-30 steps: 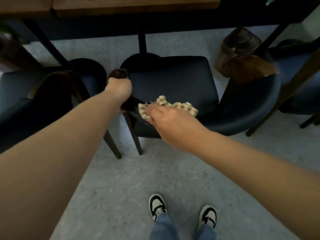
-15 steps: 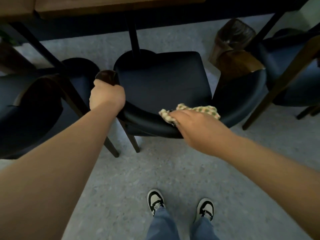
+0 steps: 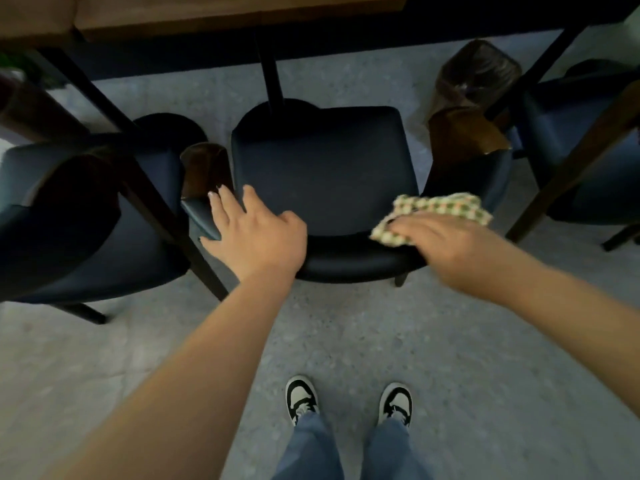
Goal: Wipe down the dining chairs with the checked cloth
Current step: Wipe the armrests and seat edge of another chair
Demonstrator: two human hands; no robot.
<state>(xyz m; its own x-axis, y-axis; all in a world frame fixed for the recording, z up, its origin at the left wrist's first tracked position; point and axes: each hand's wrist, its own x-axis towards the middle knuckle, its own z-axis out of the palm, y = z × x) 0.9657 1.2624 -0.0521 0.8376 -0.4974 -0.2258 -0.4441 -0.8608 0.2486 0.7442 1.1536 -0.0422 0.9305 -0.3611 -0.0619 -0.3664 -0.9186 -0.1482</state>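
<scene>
A dark blue padded dining chair (image 3: 322, 168) with wooden arm ends stands in front of me, half under the table. The checked cloth (image 3: 440, 209), green and cream, lies on the right part of the chair's curved backrest. My right hand (image 3: 446, 240) presses flat on the cloth with fingers fairly straight. My left hand (image 3: 252, 230) is spread with straight fingers over the left part of the backrest, near the left wooden arm end (image 3: 204, 168); whether it touches the chair is unclear.
A second blue chair (image 3: 86, 216) stands close on the left and a third (image 3: 581, 143) on the right. The wooden table (image 3: 207, 15) with black legs runs along the top. A brown bin (image 3: 478, 74) sits on the grey floor behind. My shoes (image 3: 346, 400) are below.
My left hand has let go of the left arm end and opened over the backrest. My right hand has slid the cloth to the right along the backrest.
</scene>
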